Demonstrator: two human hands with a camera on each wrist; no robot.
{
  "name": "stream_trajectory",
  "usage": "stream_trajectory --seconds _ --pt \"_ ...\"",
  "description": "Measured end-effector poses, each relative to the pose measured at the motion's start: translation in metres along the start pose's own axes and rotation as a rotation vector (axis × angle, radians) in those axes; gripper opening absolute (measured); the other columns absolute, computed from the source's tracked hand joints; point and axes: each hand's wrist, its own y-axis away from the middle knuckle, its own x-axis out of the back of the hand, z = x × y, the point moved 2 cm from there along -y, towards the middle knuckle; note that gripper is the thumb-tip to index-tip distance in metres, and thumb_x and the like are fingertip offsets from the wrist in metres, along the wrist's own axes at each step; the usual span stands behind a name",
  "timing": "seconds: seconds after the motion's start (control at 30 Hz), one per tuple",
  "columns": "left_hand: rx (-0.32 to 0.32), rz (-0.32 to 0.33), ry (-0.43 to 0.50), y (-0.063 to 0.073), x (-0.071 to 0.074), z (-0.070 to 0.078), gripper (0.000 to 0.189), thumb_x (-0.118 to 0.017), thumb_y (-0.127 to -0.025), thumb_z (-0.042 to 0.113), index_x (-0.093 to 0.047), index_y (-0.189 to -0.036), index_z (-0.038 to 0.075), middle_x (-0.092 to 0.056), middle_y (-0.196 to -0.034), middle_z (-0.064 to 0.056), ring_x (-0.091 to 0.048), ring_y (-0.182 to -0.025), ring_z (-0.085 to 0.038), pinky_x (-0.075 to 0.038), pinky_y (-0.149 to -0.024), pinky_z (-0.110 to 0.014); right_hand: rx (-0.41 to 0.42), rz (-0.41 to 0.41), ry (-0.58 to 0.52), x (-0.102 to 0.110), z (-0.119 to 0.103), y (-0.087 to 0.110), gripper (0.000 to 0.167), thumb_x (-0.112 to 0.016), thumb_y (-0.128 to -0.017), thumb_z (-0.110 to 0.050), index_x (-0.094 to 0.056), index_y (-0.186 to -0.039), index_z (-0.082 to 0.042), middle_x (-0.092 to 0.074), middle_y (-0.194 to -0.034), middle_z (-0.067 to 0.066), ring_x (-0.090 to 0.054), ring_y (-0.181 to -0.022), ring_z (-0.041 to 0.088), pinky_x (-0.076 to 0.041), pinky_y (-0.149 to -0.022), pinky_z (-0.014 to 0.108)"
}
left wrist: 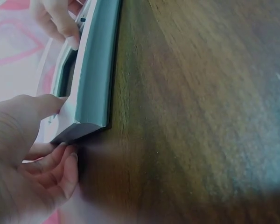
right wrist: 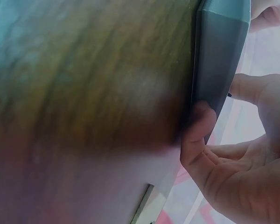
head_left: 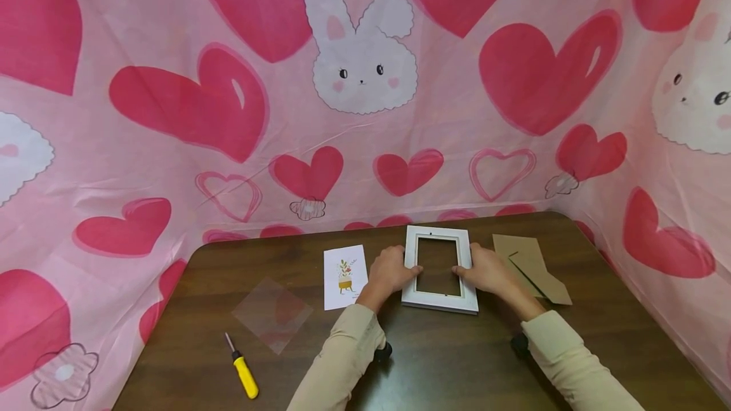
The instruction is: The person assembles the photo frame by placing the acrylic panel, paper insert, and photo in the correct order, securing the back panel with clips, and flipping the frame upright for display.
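A white picture frame (head_left: 440, 302) with an open middle lies on the brown table, tabletop showing through its opening. My left hand (head_left: 393, 269) grips its left side, thumb over the inner edge and fingers curled at the outer side. On the opposite side my right hand (head_left: 485, 269) holds the frame the same way. The left wrist view shows the frame's side wall (left wrist: 97, 70) close on the wood, with the left thumb (left wrist: 50, 105) on top. In the right wrist view, a bent finger (right wrist: 200, 123) presses against the side of the frame.
Left of the frame lies a white card (head_left: 337, 297) with a plant drawing. Beyond it are a clear sheet (head_left: 268, 316) and a yellow-handled screwdriver (head_left: 244, 374). A brown backing board (head_left: 521, 247) with a stand leg rests at the right. Heart-patterned cloth (head_left: 365, 132) surrounds the table.
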Motion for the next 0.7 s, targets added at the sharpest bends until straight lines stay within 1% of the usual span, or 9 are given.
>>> stream_trajectory --seconds 0.1,0.17,0.27,0.33,0.43,0.5,0.6,0.67,0.7 --pt "0.009 0.014 -0.023 -0.002 -0.001 0.001 0.043 -0.08 -0.089 0.045 -0.071 -0.107 0.008 -0.073 -0.094 -0.008 -0.07 -0.086 -0.027 -0.056 -0.074 -0.041 -0.003 0.001 -0.005 -0.001 0.0 -0.002 0.06 -0.079 -0.091 -0.026 -0.053 -0.121 0.018 -0.069 -0.097 0.026 -0.066 -0.084 0.033 -0.055 -0.075 0.049" --pt "0.007 0.017 -0.029 -0.004 -0.002 0.002 0.042 -0.081 -0.088 0.045 -0.07 -0.102 0.007 -0.071 -0.09 -0.008 -0.069 -0.082 -0.027 -0.056 -0.072 -0.041 -0.005 -0.001 -0.006 0.0 0.0 -0.002 0.061 -0.079 -0.091 -0.026 -0.052 -0.121 0.019 -0.069 -0.098 0.027 -0.067 -0.085 0.033 -0.055 -0.076 0.049" --pt "0.004 0.024 -0.038 -0.011 -0.01 -0.002 0.043 -0.082 -0.086 0.048 -0.069 -0.094 0.007 -0.068 -0.084 -0.006 -0.066 -0.074 -0.023 -0.054 -0.066 -0.039 -0.016 0.001 -0.003 0.0 0.0 -0.003 0.06 -0.079 -0.091 -0.026 -0.052 -0.121 0.019 -0.069 -0.098 0.027 -0.067 -0.086 0.033 -0.056 -0.077 0.05" --pt "0.007 0.03 -0.03 -0.018 -0.019 -0.008 0.044 -0.082 -0.085 0.049 -0.068 -0.091 0.007 -0.065 -0.082 -0.005 -0.062 -0.07 -0.021 -0.052 -0.064 -0.037 -0.016 0.001 -0.002 0.0 0.0 -0.003 0.055 -0.079 -0.091 -0.026 -0.056 -0.115 0.018 -0.068 -0.094 0.025 -0.065 -0.082 0.032 -0.055 -0.074 0.048" --pt "0.016 0.041 -0.02 -0.029 -0.035 -0.018 0.044 -0.082 -0.085 0.051 -0.068 -0.087 0.009 -0.063 -0.081 -0.004 -0.059 -0.067 -0.02 -0.05 -0.061 -0.035 -0.032 0.001 -0.003 0.0 -0.001 -0.004 0.043 -0.079 -0.09 -0.026 -0.062 -0.1 0.011 -0.066 -0.085 0.018 -0.059 -0.074 0.027 -0.051 -0.067 0.043" --pt "0.02 0.041 -0.02 -0.033 -0.042 -0.021 0.045 -0.082 -0.085 0.051 -0.068 -0.084 0.009 -0.063 -0.081 -0.004 -0.058 -0.066 -0.019 -0.05 -0.06 -0.035 -0.044 -0.001 -0.009 0.0 -0.001 -0.003 0.037 -0.079 -0.089 -0.026 -0.063 -0.091 0.007 -0.064 -0.079 0.014 -0.056 -0.07 0.025 -0.048 -0.063 0.039" --pt "0.024 0.038 -0.013 -0.033 -0.044 -0.022 0.044 -0.082 -0.084 0.051 -0.068 -0.081 0.009 -0.063 -0.079 -0.004 -0.058 -0.064 -0.02 -0.049 -0.058 -0.035 -0.053 0.004 -0.02 0.0 -0.001 -0.002 0.035 -0.08 -0.087 -0.025 -0.063 -0.088 0.006 -0.063 -0.076 0.012 -0.054 -0.068 0.023 -0.045 -0.06 0.036" --pt "0.023 0.044 -0.009 -0.031 -0.041 -0.02 0.043 -0.081 -0.085 0.049 -0.068 -0.081 0.008 -0.063 -0.079 -0.005 -0.058 -0.065 -0.021 -0.049 -0.058 -0.035 -0.048 0.009 -0.027 0.0 -0.001 -0.002 0.035 -0.08 -0.086 -0.024 -0.063 -0.088 0.007 -0.064 -0.077 0.013 -0.055 -0.068 0.023 -0.046 -0.059 0.036" --pt "0.022 0.039 0.002 -0.027 -0.036 -0.016 0.042 -0.082 -0.085 0.047 -0.068 -0.08 0.007 -0.063 -0.078 -0.005 -0.058 -0.064 -0.021 -0.05 -0.058 -0.035 -0.047 0.014 -0.028 0.001 -0.001 -0.002 0.036 -0.081 -0.086 -0.024 -0.064 -0.09 0.007 -0.064 -0.077 0.013 -0.056 -0.068 0.024 -0.046 -0.06 0.036"
